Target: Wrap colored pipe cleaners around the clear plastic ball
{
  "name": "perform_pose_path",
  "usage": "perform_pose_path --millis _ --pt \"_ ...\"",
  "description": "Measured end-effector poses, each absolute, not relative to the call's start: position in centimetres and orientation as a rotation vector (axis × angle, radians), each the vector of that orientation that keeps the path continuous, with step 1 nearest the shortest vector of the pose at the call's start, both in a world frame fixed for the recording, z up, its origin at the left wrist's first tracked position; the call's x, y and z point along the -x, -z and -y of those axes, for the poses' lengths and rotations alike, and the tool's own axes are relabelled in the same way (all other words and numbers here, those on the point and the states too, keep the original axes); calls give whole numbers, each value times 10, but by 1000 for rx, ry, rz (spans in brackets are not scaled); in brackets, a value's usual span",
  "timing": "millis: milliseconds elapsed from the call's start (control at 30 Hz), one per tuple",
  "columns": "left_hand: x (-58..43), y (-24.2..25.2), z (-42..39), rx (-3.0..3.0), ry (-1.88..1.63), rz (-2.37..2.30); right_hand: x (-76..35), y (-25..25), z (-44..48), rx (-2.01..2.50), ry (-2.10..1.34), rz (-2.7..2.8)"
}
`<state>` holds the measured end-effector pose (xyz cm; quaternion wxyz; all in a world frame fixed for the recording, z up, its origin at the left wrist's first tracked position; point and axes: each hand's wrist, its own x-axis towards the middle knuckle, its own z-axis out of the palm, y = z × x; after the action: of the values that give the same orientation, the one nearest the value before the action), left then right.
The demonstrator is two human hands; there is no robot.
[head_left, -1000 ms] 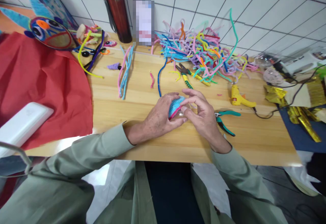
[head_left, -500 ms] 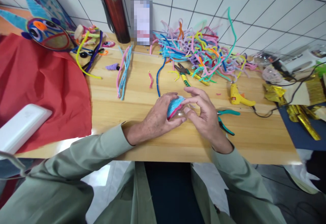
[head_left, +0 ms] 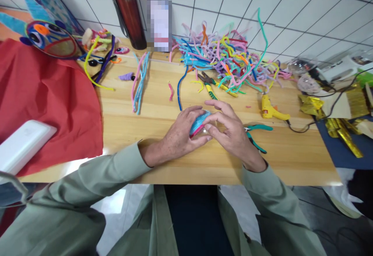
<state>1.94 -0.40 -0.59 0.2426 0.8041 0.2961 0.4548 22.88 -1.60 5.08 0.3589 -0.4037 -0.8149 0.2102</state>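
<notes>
Between my hands is a small rounded piece [head_left: 199, 122], covered in light-blue pipe cleaner, with a pink pipe cleaner along its edge and a clear, shiny plastic part below. My left hand [head_left: 186, 129] wraps round its left side, thumb underneath. The thumb and index finger of my right hand [head_left: 229, 131] close on the pink edge at its right, the other fingers raised. My palms hide part of the piece. Teal-handled pliers [head_left: 258, 136] lie just right of my right hand. A dark-blue pipe cleaner [head_left: 180, 91] lies beyond my left hand.
A tangled heap of pipe cleaners [head_left: 224, 60] lies at the back, with yellow-green pliers [head_left: 210, 85] before it. A yellow glue gun [head_left: 271, 109] and its cord are at the right. A dark red flask [head_left: 129, 15], a phone [head_left: 159, 25] and a red cloth [head_left: 58, 112] are leftward.
My right hand has moved slightly left, and its thumb and index finger have closed in on the pink edge. My left hand keeps its hold. The whole view has shifted a little.
</notes>
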Motion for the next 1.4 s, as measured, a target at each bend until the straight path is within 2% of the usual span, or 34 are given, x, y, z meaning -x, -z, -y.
perform_pose_path --millis 167,767,1400 --pt "-19 5 4 -2210 -1211 -816 -231 -51 15 1049 -524 2157" --pt "-18 9 4 -2224 -1198 -801 -231 -55 15 1001 -112 2288" --pt "-18 7 5 -2241 -1211 -774 -232 -52 16 1026 -173 2282"
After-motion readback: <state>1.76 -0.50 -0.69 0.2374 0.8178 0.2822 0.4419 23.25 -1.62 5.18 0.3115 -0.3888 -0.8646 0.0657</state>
